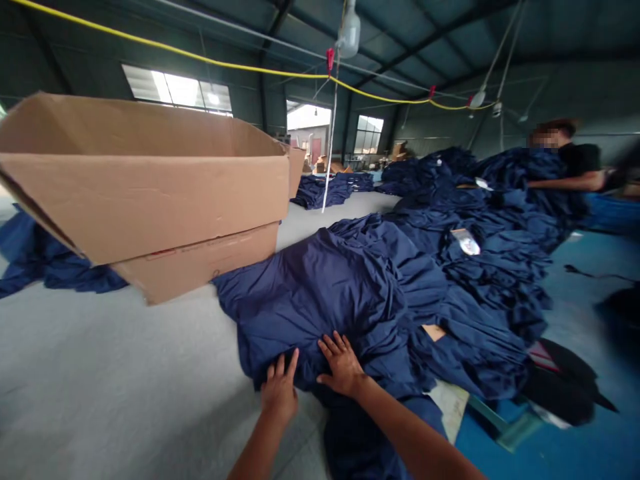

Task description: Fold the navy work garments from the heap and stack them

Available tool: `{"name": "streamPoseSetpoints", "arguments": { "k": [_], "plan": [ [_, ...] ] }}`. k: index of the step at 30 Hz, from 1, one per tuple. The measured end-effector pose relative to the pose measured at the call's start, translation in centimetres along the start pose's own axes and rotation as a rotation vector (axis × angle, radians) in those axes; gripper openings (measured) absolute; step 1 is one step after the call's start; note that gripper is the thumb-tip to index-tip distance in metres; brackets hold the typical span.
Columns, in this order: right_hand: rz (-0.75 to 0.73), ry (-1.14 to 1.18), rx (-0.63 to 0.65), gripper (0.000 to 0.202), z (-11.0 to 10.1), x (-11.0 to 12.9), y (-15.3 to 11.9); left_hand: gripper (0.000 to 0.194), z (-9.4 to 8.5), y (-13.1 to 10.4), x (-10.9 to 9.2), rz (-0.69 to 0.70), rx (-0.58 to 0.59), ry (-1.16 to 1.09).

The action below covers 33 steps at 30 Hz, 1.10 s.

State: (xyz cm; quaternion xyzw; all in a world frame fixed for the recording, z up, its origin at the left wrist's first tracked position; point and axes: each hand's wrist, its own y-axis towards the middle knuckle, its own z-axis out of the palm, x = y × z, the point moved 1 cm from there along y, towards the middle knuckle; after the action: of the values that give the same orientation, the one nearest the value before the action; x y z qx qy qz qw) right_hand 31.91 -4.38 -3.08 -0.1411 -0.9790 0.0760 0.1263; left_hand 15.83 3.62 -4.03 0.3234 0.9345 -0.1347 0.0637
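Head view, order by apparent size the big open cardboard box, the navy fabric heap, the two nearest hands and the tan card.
1. Navy fabric heap
2. Big cardboard box
3. Left hand and right hand: too alike to rank
4. Tan card

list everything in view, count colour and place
Cloth pile: one, navy, centre to right
Cloth stacks: several, navy, farther back
Loose cloth: some, navy, far left
Cardboard box: at least one, brown, left
Table: one, grey, beneath
Cards: several, pale, on pile
Cable: one, yellow, overhead
Lamps: several, whitish, overhead
Wall openings: three, bright, far wall
Floor: one, blue, right
Unclear item: one, black, lower right
Person: one, black top, right background
Left hand: one, bare, pile's near edge
Right hand: one, bare, on pile
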Motion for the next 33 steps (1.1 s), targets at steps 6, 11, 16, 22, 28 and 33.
{"name": "streamPoseSetpoints", "arguments": {
  "k": [6,11,16,22,28,33],
  "plan": [
    [-0.075,0.084,-0.036,0.073,0.3,-0.4,-0.1,0.068,-0.8,2.5,-0.6,-0.049,-0.037,0.038],
    [-0.092,0.113,0.000,0.087,-1.4,0.6,-0.7,0.044,-0.4,3.3,2.0,-0.003,-0.185,-0.122],
    [-0.069,0.177,-0.084,0.081,-1.8,2.4,-0.8,0.037,-0.4,2.7,3.5,-0.062,-0.336,-0.341],
    [-0.111,0.217,-0.086,0.063,-1.5,6.2,-0.9,0.037,-3.3,0.6,5.8,-0.051,-0.233,-0.526],
    [-0.089,0.222,0.011,0.070,-0.4,8.6,-2.0,0.059,-5.1,-2.9,9.0,0.077,0.068,-0.412],
    [-0.117,0.207,0.008,0.041,-0.3,11.1,-3.4,0.049,-5.6,-5.4,10.4,0.138,0.118,-0.472]
  ]
}}
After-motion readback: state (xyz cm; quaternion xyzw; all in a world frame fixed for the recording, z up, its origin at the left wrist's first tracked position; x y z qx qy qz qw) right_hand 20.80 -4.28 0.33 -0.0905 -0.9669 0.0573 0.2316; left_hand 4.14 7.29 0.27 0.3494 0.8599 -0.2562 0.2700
